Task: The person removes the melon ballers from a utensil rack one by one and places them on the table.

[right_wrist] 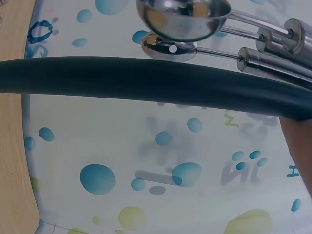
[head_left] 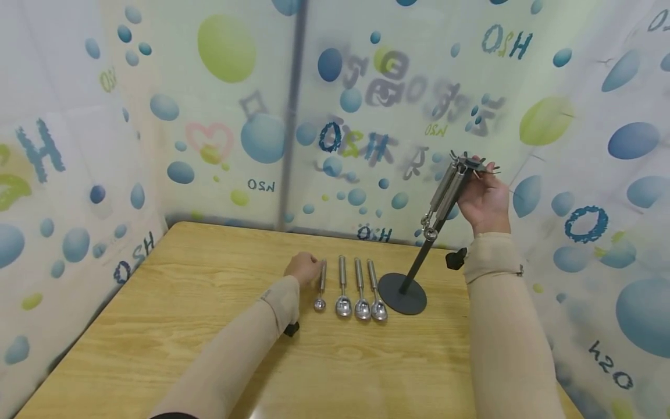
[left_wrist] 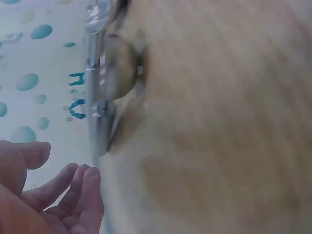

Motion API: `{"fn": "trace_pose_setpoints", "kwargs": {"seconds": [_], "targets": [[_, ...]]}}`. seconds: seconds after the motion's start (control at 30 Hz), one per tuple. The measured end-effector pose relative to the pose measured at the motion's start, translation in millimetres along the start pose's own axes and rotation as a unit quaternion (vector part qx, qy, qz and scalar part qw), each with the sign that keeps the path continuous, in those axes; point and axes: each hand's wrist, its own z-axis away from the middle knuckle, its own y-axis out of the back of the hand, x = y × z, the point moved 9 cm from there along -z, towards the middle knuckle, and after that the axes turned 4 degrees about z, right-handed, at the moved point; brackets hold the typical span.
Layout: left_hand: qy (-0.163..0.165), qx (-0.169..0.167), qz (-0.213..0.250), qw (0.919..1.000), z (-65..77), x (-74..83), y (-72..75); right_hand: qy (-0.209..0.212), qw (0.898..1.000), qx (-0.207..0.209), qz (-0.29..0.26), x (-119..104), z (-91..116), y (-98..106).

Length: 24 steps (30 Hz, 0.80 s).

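A dark stand (head_left: 419, 262) with a round base and a hooked top rises at the right of the table. My right hand (head_left: 487, 201) grips its hooked top, fingers partly hidden behind it. Metal spoons (head_left: 442, 192) hang from the hooks; their bowls (right_wrist: 183, 19) show beside the pole in the right wrist view. My left hand (head_left: 303, 269) is beside the handle of a small round-bowled scoop (head_left: 320, 304) on the table. In the left wrist view, thumb and fingertips (left_wrist: 90, 180) are apart, just short of the handle end (left_wrist: 101, 136).
Three larger metal spoons (head_left: 343, 305) lie side by side between the small scoop and the stand's base. The wooden table (head_left: 183, 279) meets a patterned curtain (head_left: 235, 174) at the back. Similar curtain hangs on both sides.
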Motion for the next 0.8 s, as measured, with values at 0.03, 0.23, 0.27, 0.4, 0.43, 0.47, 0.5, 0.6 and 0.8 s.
{"fn": "trace_pose_setpoints", "kwargs": {"seconds": [0.03,0.23,0.27,0.4,0.43,0.47,0.5,0.6,0.8], "targets": [[-0.011,0.003,-0.009,0.9999,0.9,5.6,3.1,-0.003,1.000,-0.001,-0.001,0.2,0.5,0.1],[-0.092,0.004,-0.024,0.9955,7.6,44.8,13.1,-0.004,0.999,-0.008,0.048,-0.7,2.1,0.3],[-0.101,0.002,-0.022,0.9946,8.5,50.2,13.8,0.005,0.998,-0.007,0.070,-2.1,2.0,0.2],[-0.120,-0.010,-0.004,0.9927,13.3,66.5,12.5,0.076,0.984,0.016,0.160,-14.1,4.5,-0.1],[-0.125,-0.013,-0.001,0.9921,14.5,69.5,11.7,0.093,0.980,0.024,0.177,-17.1,5.8,-0.3],[-0.129,-0.016,0.003,0.9915,15.8,72.2,10.9,0.105,0.977,0.031,0.186,-19.7,7.1,-0.3],[-0.133,-0.019,0.008,0.9909,17.2,74.7,9.7,0.115,0.973,0.038,0.197,-21.8,8.2,-0.8],[-0.145,-0.033,0.025,0.9886,22.1,83.0,5.9,0.126,0.964,0.055,0.226,-25.1,9.7,-2.7],[-0.187,-0.059,0.035,0.9801,34.4,109.6,2.1,0.145,0.943,0.086,0.286,-31.4,9.2,-5.8]]}}
